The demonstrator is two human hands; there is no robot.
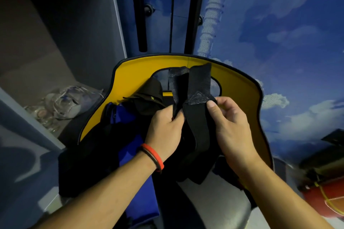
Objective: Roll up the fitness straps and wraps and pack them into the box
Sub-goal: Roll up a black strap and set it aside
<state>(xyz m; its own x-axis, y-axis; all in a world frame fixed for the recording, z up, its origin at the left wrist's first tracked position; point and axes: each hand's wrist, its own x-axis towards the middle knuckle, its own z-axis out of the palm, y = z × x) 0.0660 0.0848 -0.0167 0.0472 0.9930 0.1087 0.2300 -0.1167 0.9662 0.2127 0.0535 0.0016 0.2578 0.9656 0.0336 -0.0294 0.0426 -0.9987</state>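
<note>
A black fitness strap (200, 87) with grey stitching stands up between my hands over a yellow chair back (240, 83). My left hand (165, 128), with a red band on the wrist, pinches one edge of the strap. On the other side my right hand (230, 126) pinches the strap near its stitched triangle. The strap's lower end hangs down between my wrists. More dark wraps (149, 95) and a blue cloth (130, 135) lie heaped on the chair seat. No box is in view.
A grey shelf unit (61, 24) stands at the left, with a clear plastic bag (65, 102) in its lower bay. Behind the chair is a wall with blue sky print (288, 24). A red object (323, 199) lies at the lower right.
</note>
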